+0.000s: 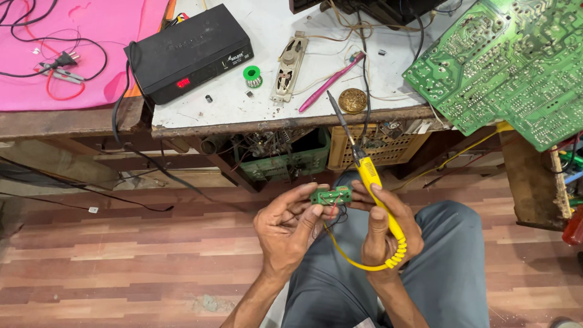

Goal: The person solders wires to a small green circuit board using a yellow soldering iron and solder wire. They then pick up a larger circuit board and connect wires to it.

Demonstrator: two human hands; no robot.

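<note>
Head view, seated over wood-plank floor (121,255), grey trousers (449,261) below the hands.

Left hand (285,228): closed in a pinch on a small green rectangular circuit board (331,195), thumb and fingertips at its left edge. Board sits just below frame centre, held flat, thin red and black wires hanging from it at 6 o'clock.

Right hand (382,225): wrapped around the yellow plastic handle of a soldering iron (368,176), index finger laid along the handle, fingertips touching the small board's right edge. Iron shaft points to 11 o'clock, dark tip lying against the white workbench top (267,36) in view. Yellow coiled cord (398,252) loops from the handle's base at 5 o'clock.

On the bench: black box with a red lit display (188,51) at 10 o'clock; green solder spool (252,76); pink pen-like tool (331,82); round brass tin (353,100) beside the iron tip. Large green circuit board (510,67) at 2 o'clock. Pink cloth (79,48) with a black plug lead, far left.
</note>
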